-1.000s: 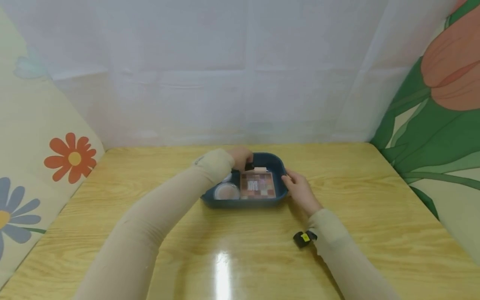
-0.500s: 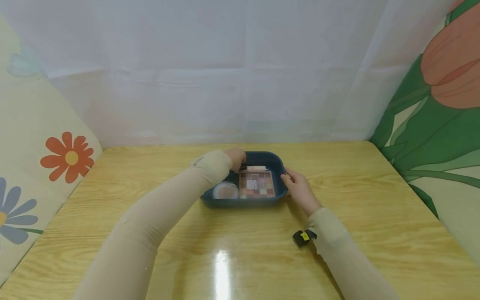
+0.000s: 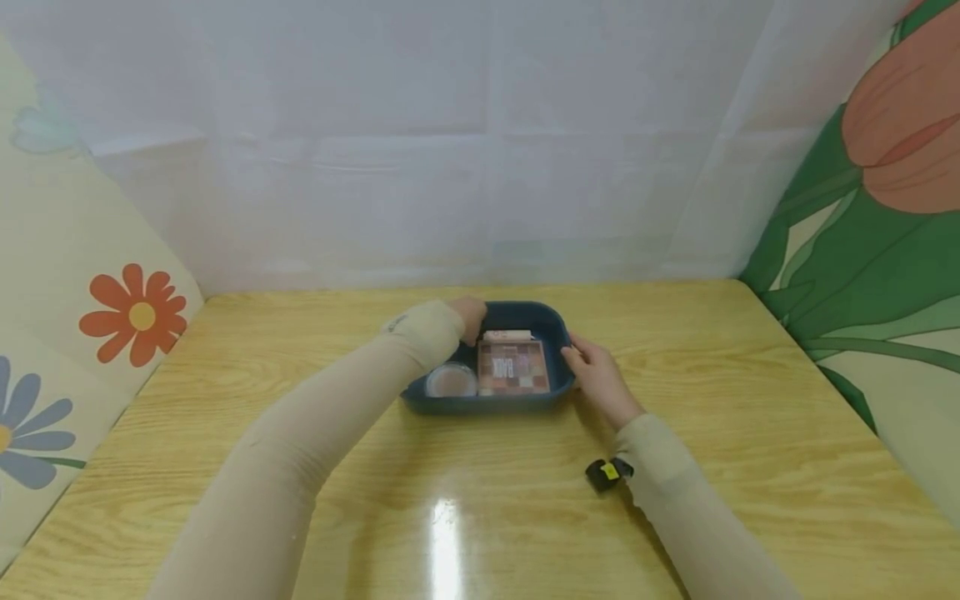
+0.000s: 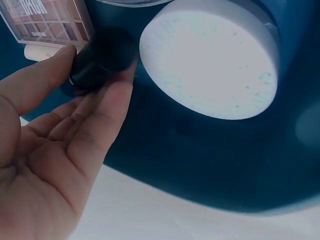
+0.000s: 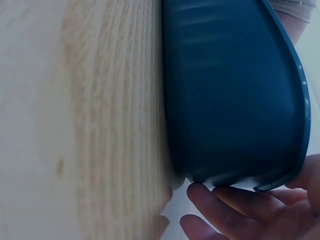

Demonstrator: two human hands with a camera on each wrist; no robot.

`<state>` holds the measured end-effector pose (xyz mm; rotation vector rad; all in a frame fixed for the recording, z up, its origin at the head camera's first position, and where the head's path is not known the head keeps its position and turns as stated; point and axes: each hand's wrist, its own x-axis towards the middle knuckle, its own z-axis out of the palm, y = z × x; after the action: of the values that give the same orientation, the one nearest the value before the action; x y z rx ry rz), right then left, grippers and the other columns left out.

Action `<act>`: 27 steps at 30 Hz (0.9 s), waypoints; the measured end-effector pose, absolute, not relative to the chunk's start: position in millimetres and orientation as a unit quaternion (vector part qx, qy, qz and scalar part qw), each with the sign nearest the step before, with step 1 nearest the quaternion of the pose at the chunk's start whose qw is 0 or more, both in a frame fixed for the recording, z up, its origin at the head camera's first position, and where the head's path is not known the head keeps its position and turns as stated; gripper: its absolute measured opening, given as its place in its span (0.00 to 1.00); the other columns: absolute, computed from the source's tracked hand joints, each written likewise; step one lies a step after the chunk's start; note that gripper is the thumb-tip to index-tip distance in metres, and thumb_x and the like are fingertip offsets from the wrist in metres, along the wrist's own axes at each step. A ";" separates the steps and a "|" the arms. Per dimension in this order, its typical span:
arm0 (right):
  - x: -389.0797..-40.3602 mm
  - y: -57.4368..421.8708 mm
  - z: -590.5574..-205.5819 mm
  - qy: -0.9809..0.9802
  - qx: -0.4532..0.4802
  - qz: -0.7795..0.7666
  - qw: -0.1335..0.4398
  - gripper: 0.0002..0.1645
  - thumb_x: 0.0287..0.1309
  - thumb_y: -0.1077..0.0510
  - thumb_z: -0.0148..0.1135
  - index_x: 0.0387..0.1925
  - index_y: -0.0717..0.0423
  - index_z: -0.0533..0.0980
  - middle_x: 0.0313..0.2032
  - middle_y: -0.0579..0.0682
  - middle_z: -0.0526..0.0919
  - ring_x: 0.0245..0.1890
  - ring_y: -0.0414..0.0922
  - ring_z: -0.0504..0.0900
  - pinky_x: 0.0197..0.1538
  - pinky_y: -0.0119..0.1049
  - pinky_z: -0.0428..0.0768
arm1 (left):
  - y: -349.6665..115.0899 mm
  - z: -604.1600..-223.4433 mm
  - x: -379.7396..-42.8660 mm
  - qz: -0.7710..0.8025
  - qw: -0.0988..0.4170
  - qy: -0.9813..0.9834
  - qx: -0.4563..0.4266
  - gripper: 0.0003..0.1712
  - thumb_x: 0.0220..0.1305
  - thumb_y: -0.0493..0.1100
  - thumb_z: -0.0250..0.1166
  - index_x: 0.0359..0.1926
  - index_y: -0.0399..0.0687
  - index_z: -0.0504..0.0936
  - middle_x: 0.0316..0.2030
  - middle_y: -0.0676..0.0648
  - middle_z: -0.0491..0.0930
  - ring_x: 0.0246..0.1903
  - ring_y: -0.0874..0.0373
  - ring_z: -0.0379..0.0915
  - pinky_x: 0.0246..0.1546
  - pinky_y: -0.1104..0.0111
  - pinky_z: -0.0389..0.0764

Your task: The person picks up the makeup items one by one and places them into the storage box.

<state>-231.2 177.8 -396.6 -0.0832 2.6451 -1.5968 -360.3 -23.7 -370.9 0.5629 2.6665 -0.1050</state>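
A dark blue tray stands on the wooden table. My left hand reaches into its back left part. There it pinches a black lipstick-like tube with a thin silver ring between thumb and fingers, low inside the tray. Just beside the tube lies a white round jar-like container, hidden behind my wrist in the head view. A square eyeshadow palette, a pink tube and a round clear-lidded compact also lie inside. My right hand grips the tray's right end, thumb at the rim and fingers against the outer wall.
The wooden table spreads around the tray. Behind it hangs a white cloth, with flower-patterned panels at both sides. A small black strap piece with a yellow mark sits by my right wrist.
My left hand has shifted slightly left inside the tray with the black tube, which has gone out of sight in the head view. More of the pink tube shows. The right hand keeps its hold.
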 end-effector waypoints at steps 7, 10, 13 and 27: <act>-231.9 176.9 -395.5 0.857 -0.029 -0.514 0.020 0.28 0.74 0.61 0.43 0.69 0.71 0.57 0.61 0.71 0.70 0.41 0.53 0.77 0.31 0.31 0.75 | -31.7 -384.0 -368.3 -0.020 0.178 0.962 0.208 0.22 0.52 0.33 0.72 0.49 0.35 0.79 0.49 0.40 0.80 0.50 0.48 0.76 0.53 0.63 0.77; -231.8 176.6 -395.2 0.857 -0.026 -0.515 0.024 0.28 0.74 0.61 0.44 0.69 0.70 0.57 0.60 0.71 0.71 0.36 0.50 0.76 0.30 0.32 0.76 | -28.3 -371.3 -354.2 -0.027 0.196 0.963 0.184 0.22 0.57 0.32 0.69 0.53 0.36 0.77 0.53 0.40 0.78 0.55 0.48 0.73 0.58 0.62 0.74; -231.4 176.2 -394.3 0.856 -0.023 -0.516 0.029 0.28 0.74 0.60 0.43 0.70 0.70 0.57 0.61 0.70 0.70 0.37 0.49 0.77 0.32 0.33 0.77 | -26.1 -364.2 -343.3 -0.020 0.198 0.965 0.169 0.22 0.59 0.33 0.68 0.55 0.37 0.77 0.55 0.40 0.77 0.56 0.49 0.73 0.59 0.62 0.73; -229.0 177.4 -393.6 0.849 -0.018 -0.527 0.042 0.29 0.75 0.60 0.42 0.70 0.70 0.55 0.65 0.70 0.65 0.54 0.56 0.75 0.48 0.37 0.78 | -19.8 -383.5 -356.6 -0.021 0.177 0.965 0.195 0.24 0.57 0.35 0.68 0.56 0.34 0.77 0.54 0.38 0.78 0.54 0.48 0.75 0.56 0.62 0.76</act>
<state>-229.0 177.4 -393.6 -0.0544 2.5986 -1.6122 -356.6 -19.8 -383.5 0.5517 2.7309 -0.0582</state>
